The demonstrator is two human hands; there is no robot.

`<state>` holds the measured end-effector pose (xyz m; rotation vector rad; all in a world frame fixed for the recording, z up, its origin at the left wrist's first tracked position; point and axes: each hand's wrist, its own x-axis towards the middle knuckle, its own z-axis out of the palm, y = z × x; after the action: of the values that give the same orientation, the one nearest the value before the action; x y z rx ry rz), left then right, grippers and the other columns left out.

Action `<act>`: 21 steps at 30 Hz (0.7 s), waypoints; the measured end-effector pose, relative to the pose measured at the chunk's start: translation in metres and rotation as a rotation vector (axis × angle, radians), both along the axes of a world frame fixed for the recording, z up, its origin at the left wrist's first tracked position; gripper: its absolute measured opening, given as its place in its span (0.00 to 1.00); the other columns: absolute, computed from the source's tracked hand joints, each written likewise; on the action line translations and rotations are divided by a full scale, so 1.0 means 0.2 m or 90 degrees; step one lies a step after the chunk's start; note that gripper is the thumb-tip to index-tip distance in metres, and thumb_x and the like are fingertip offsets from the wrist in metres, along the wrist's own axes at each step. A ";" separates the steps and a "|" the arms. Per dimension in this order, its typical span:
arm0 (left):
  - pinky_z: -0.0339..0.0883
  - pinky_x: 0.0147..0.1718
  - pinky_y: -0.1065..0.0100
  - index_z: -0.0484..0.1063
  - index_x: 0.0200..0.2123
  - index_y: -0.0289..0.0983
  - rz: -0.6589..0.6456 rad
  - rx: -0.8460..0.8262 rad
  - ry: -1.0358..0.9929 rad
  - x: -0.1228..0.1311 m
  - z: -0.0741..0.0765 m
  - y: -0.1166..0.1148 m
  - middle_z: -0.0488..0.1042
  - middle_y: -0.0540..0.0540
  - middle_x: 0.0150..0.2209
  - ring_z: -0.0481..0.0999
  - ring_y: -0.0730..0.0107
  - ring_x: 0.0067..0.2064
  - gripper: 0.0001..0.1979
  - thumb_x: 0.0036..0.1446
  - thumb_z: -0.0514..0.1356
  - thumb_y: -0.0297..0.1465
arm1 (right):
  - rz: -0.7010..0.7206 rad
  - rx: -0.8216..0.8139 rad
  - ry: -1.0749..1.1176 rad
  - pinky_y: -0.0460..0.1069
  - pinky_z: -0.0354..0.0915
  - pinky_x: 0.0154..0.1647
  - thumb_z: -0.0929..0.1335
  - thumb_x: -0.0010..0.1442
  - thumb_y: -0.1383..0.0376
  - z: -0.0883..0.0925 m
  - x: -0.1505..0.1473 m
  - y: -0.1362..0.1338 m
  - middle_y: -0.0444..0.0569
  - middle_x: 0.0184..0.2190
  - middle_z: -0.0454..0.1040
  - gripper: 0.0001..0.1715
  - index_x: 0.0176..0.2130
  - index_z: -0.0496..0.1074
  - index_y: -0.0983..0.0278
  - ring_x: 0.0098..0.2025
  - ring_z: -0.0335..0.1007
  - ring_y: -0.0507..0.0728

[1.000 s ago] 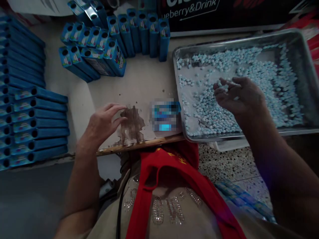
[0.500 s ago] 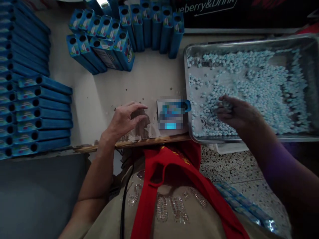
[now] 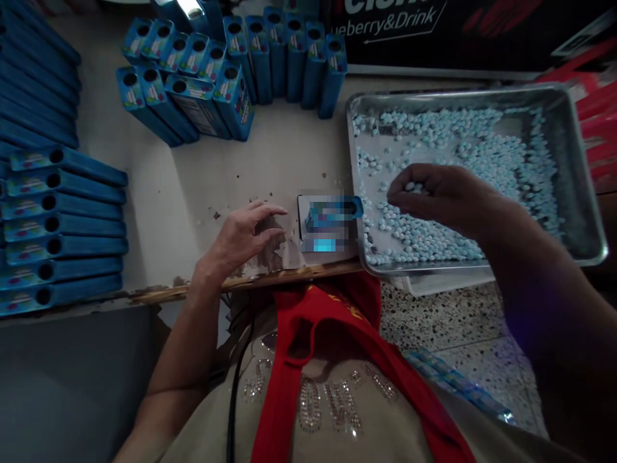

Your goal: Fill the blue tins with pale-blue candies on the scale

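My right hand (image 3: 434,193) is curled palm up over the metal tray (image 3: 475,265), with several small pale-blue oval candies (image 3: 415,187) showing between its fingers. Many more candies (image 3: 429,241) lie spread across the tray's bottom. My left hand (image 3: 250,235) rests at the table's front edge, thumb and fingers apart, holding nothing. Just right of its fingertips sits a small flat device (image 3: 304,243), partly blurred, with a lit cyan patch. A blue box (image 3: 355,207) with a round hole in its end lies on the device, its end close to the tray's left rim.
Blue boxes (image 3: 87,222) are stacked on their sides at the left. More blue boxes (image 3: 207,106) stand upright in rows at the back. A black printed carton (image 3: 434,38) is behind the tray. The worn wooden table edge (image 3: 270,278) runs along the front.
My right hand has risen from among the candies, moved slightly left and turned its palm up with candies in it. My left hand stays in place. The view has shifted slightly right.
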<state>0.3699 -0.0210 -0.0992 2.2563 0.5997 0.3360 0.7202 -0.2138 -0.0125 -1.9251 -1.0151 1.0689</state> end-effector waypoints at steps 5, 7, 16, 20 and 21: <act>0.85 0.59 0.58 0.85 0.62 0.44 0.003 -0.015 -0.018 -0.03 0.01 0.01 0.87 0.42 0.58 0.89 0.56 0.57 0.18 0.71 0.74 0.31 | 0.116 0.054 0.109 0.47 0.51 0.25 0.83 0.66 0.61 0.12 -0.12 0.15 0.41 0.22 0.67 0.10 0.40 0.83 0.59 0.25 0.57 0.51; 0.85 0.62 0.56 0.85 0.62 0.44 0.007 -0.023 -0.014 -0.06 0.01 0.02 0.87 0.42 0.59 0.89 0.54 0.59 0.18 0.71 0.74 0.31 | 0.114 0.062 0.199 0.46 0.53 0.26 0.86 0.63 0.59 0.12 -0.15 0.18 0.40 0.24 0.68 0.15 0.42 0.82 0.59 0.26 0.57 0.50; 0.83 0.64 0.53 0.85 0.63 0.41 0.005 -0.028 -0.037 -0.13 -0.01 0.02 0.87 0.39 0.61 0.88 0.50 0.61 0.20 0.71 0.74 0.33 | -0.033 0.080 0.277 0.45 0.65 0.31 0.84 0.60 0.67 0.17 -0.18 0.12 0.44 0.31 0.77 0.15 0.45 0.83 0.63 0.32 0.69 0.50; 0.83 0.64 0.53 0.85 0.63 0.42 0.009 -0.018 -0.049 -0.12 0.00 0.01 0.87 0.39 0.60 0.88 0.50 0.61 0.19 0.72 0.74 0.32 | 0.012 0.056 0.224 0.45 0.64 0.30 0.82 0.64 0.70 0.20 -0.17 0.11 0.46 0.30 0.75 0.12 0.47 0.84 0.64 0.31 0.67 0.51; 0.83 0.64 0.53 0.85 0.63 0.42 0.012 -0.017 -0.050 -0.12 0.00 0.01 0.87 0.39 0.60 0.88 0.51 0.61 0.19 0.72 0.74 0.32 | 0.034 0.046 0.208 0.46 0.63 0.30 0.82 0.65 0.70 0.21 -0.17 0.11 0.45 0.28 0.73 0.11 0.47 0.84 0.64 0.30 0.66 0.51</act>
<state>0.3456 -0.0191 -0.0986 2.2028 0.5819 0.4217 0.6867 -0.1912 0.0294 -1.6062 -0.9109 1.3078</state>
